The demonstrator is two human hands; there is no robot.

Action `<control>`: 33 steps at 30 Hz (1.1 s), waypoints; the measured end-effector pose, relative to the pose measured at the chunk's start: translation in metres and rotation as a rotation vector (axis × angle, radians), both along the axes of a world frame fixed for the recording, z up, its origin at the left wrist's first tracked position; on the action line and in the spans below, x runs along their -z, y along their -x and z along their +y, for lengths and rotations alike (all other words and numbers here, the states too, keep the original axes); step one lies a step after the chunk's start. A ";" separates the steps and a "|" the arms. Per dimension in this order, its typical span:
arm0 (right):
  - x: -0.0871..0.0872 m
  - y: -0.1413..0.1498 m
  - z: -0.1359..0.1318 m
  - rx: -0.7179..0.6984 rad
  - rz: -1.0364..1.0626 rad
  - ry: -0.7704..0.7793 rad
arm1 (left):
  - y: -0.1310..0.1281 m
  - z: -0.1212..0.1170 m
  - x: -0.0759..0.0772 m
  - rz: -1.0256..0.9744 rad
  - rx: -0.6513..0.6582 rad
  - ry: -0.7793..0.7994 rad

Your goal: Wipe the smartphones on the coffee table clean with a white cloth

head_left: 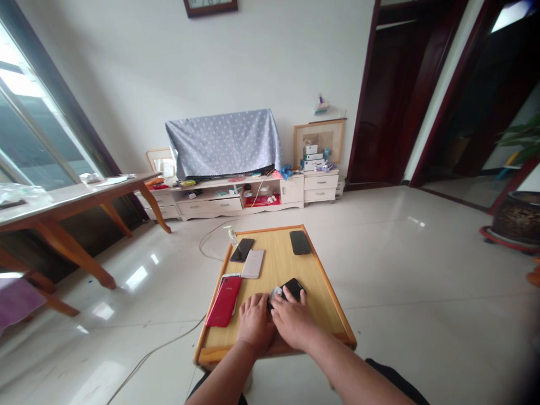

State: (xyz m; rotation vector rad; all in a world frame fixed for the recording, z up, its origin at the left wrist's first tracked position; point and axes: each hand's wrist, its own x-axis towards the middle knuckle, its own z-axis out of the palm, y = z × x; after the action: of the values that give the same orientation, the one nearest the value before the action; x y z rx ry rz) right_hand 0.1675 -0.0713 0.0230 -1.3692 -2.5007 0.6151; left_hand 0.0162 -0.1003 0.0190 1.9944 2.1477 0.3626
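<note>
While hands [255, 316] crowd a phone [296, 286], a red one [225, 304] reads "vivo".

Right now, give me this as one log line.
Left hand: beside black phone | Right hand: on black phone, near whitish crumpled piece | Wooden table, left side: red vivo phone, pale pink phone, pump bottle

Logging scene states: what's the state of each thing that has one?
Black phone: partly covered by right hand
Left hand: palm down, grip unclear
Red phone: back up
Pink phone: back up
Far-left dark phone: lying flat
Far-right dark phone: lying flat
Pump bottle: upright
Blue cloth: draped
Right-end cabinet drawers: shut
</note>
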 end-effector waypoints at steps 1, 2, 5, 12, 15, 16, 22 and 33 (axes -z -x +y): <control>0.000 0.001 0.003 0.007 0.002 0.002 | 0.000 0.000 0.000 0.000 0.001 -0.005; -0.001 0.001 0.008 0.035 -0.003 0.007 | 0.000 0.000 0.000 0.003 0.003 -0.012; -0.007 -0.008 0.029 0.176 -0.047 0.035 | -0.001 0.000 0.000 0.023 0.002 -0.026; -0.009 -0.040 0.033 0.276 -0.135 0.047 | -0.003 0.001 0.002 0.026 -0.014 -0.041; -0.004 -0.050 0.016 0.263 -0.162 0.003 | -0.003 0.001 0.003 0.030 -0.014 -0.040; -0.002 -0.052 0.009 0.249 -0.166 -0.014 | -0.002 0.001 0.003 0.031 -0.012 -0.038; 0.002 -0.047 -0.020 0.083 -0.058 -0.013 | -0.001 0.001 0.007 0.040 -0.004 -0.062; -0.002 -0.029 0.007 0.160 -0.021 -0.059 | -0.001 0.002 0.009 0.035 0.005 -0.082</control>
State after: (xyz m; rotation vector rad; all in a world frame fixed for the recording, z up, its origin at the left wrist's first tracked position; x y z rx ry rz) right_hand 0.1965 -0.0646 0.0252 -1.5418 -2.3751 0.4927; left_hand 0.0168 -0.0988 0.0103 2.0637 2.1821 0.4243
